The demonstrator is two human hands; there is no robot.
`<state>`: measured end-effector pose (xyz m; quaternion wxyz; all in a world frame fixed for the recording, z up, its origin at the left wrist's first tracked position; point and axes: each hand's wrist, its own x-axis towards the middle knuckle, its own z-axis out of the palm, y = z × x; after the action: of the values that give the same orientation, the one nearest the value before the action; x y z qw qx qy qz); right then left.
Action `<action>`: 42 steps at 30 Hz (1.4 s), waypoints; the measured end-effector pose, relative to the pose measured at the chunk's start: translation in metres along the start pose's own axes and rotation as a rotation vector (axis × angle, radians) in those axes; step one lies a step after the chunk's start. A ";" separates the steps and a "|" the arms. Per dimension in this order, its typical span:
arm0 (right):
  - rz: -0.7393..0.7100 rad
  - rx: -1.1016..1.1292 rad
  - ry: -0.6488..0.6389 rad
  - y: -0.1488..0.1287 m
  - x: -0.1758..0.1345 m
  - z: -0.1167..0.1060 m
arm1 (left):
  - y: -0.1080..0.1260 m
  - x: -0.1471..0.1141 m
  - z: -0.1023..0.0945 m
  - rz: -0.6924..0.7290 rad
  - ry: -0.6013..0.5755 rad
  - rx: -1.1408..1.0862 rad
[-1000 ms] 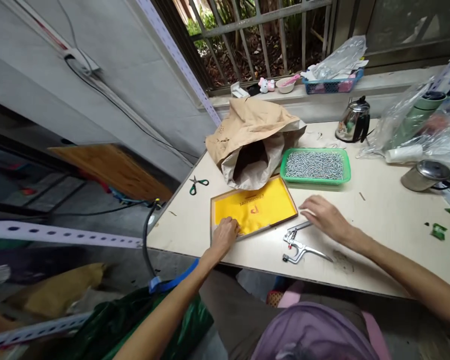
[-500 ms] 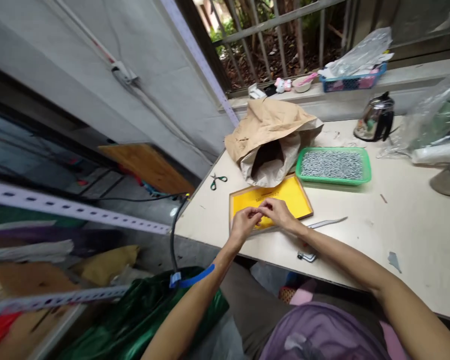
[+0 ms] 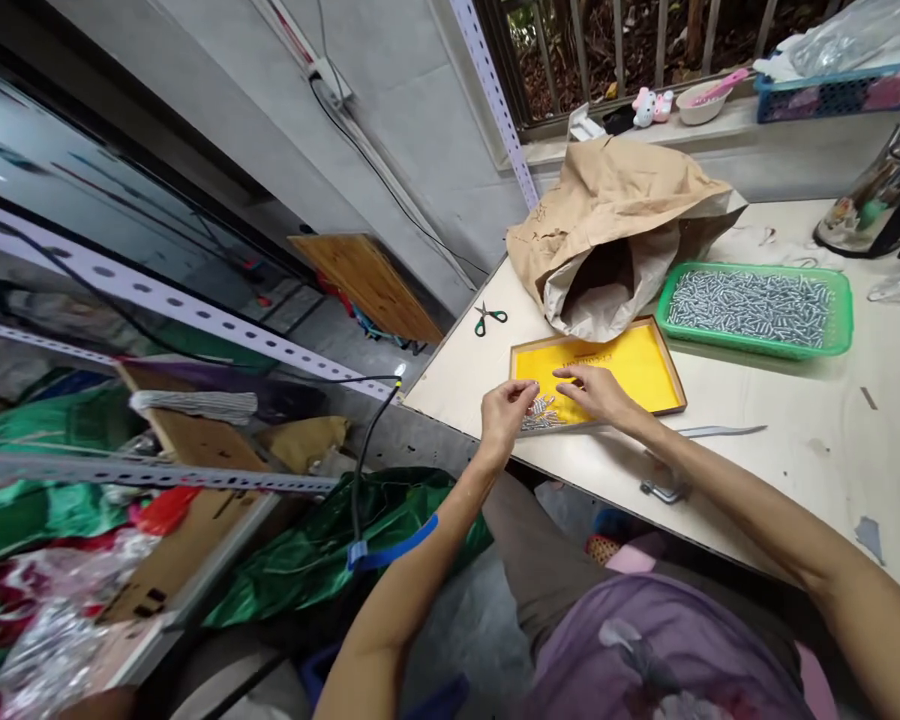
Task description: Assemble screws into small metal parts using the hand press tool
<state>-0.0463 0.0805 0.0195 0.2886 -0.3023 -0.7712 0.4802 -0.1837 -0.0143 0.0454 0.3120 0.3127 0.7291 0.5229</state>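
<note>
My left hand (image 3: 505, 418) is over the near left corner of the shallow yellow-lined tray (image 3: 634, 362), thumb and fingertips pinched together. Whatever the pinch holds, if anything, is too small to make out. Beside those fingertips lies a small heap of silvery metal pieces (image 3: 543, 414), like screws or pins, in the tray's corner. A short gap away, my right hand (image 3: 596, 393) hovers over the yellow lining with thumb and index finger apart and nothing visible between them. A green plastic basket (image 3: 840, 325) full of similar metal pieces stands behind the tray to the right.
An open brown paper bag (image 3: 615, 195) slumps behind the tray, touching its back edge. Green-handled scissors (image 3: 489, 318) lie left on the table. A flat grey blade-like strip (image 3: 724, 431) and a metal clamp (image 3: 661, 491) are by my right forearm. A kettle (image 3: 862, 215) stands far right.
My hands, which were together over the tray, have come apart, the right one opening its fingers. The metal pieces in the tray's corner now show. The view has shifted left and closer.
</note>
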 end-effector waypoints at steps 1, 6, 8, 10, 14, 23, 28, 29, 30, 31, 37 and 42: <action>-0.058 -0.082 -0.004 -0.004 -0.005 -0.007 | 0.000 -0.006 0.002 0.008 -0.043 0.016; -0.176 -0.440 -0.071 -0.012 -0.071 -0.064 | -0.011 -0.044 0.041 -0.110 -0.405 0.063; -0.115 -0.581 -0.136 -0.008 -0.111 -0.084 | -0.018 -0.057 0.062 -0.184 -0.530 0.116; -0.016 -0.711 -0.173 -0.001 -0.150 -0.097 | -0.025 -0.066 0.079 -0.236 -0.614 0.189; 0.128 -0.865 -0.217 0.012 -0.202 -0.102 | -0.034 -0.075 0.097 -0.245 -0.678 0.313; 0.213 -0.902 -0.278 0.024 -0.214 -0.094 | -0.027 -0.076 0.106 -0.346 -0.729 0.501; 0.151 -0.915 -0.281 0.023 -0.218 -0.097 | -0.023 -0.075 0.107 -0.526 -0.819 0.564; 0.135 -0.910 -0.279 0.023 -0.218 -0.099 | -0.022 -0.076 0.107 -0.545 -0.826 0.568; 0.118 -0.905 -0.268 0.025 -0.217 -0.102 | -0.021 -0.077 0.107 -0.556 -0.831 0.568; 0.100 -0.906 -0.244 0.027 -0.216 -0.105 | -0.021 -0.077 0.106 -0.561 -0.835 0.568; 0.051 -0.962 -0.210 0.055 -0.196 -0.124 | -0.022 -0.083 0.103 -0.536 -0.833 0.578; 0.058 -0.974 -0.263 0.058 -0.187 -0.124 | -0.023 -0.088 0.102 -0.562 -0.821 0.567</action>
<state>0.1773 0.0328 -0.0163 0.0009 -0.3600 -0.9268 0.1066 -0.0532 -0.0316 0.0086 0.6005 0.3555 0.7151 0.0393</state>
